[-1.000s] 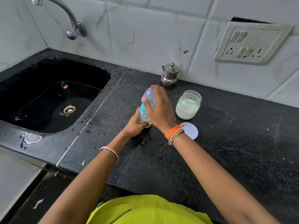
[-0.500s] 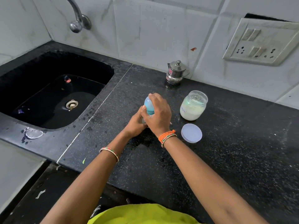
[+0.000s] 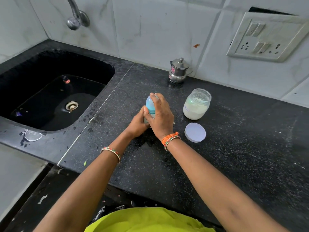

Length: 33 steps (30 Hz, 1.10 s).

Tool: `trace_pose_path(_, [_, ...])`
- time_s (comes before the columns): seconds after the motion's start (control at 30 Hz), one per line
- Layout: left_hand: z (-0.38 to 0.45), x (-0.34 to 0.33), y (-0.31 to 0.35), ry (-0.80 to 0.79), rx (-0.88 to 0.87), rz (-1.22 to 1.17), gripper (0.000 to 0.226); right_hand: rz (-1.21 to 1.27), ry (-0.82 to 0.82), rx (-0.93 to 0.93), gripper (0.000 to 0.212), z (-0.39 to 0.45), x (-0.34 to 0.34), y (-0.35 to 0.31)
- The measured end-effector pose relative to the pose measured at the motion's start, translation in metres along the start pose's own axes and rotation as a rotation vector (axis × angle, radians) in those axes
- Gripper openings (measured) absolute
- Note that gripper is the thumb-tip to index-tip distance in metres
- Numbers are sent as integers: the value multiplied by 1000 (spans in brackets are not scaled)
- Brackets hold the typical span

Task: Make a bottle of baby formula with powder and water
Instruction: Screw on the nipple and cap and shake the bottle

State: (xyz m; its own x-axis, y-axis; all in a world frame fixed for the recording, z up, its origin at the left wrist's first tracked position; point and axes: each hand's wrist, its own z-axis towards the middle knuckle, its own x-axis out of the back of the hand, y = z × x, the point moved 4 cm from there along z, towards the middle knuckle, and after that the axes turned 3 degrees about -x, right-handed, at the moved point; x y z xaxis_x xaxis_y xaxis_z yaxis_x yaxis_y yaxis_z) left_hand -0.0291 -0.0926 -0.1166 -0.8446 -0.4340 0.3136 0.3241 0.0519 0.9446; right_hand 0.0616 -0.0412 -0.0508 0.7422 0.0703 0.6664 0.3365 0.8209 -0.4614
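Baby bottle (image 3: 150, 104): small, clear with a blue collar and domed cap, upright on the black counter (image 3: 234, 148), mostly hidden by the two hands wrapped round it.
Powder jar (image 3: 197, 104): clear, open, about half full of white powder, upright just right of the bottle.
Jar lid (image 3: 195, 132): round, white, flat on the counter, in front of the jar.
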Motion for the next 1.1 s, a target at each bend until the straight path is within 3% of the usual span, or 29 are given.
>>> trace_pose_path(0.23, [-7, -3, 9, 32, -5, 5, 48, -8, -52, -27, 51, -6, 5, -2])
trace_pose_path(0.33, [-8, 0, 8, 8, -8, 21, 57, 7, -74, -27, 54, -8, 8, -3])
trace_pose_path(0.43, [-11, 2, 11, -19, 14, 44, 69, 30, -177, 1, 67, -13, 12, 2])
trace_pose_path(0.6, [-12, 2, 8, -4, 19, 21, 65, 7, -321, 2, 81, -12, 20, 7])
trace_pose_path(0.77, [-13, 6, 16, 111, 45, 67, 52, 137, -368, -137, 102, -18, 10, 8])
trace_pose_path(0.87, [-14, 10, 42, 235, 57, 432, 46, 300, -326, -315, 113, -8, 14, 13])
trace_pose_path(0.93, [-10, 13, 58, 245, 15, 555, 53, 353, -258, -338, 116, 4, 27, 16])
trace_pose_path(1.03, [8, 21, 86, 79, -118, 277, 70, 459, -148, -286, 109, 33, 57, 20])
trace_pose_path(1.1, [19, 31, 110, 32, -177, -3, 75, 590, 74, -278, 103, 59, 90, 22])
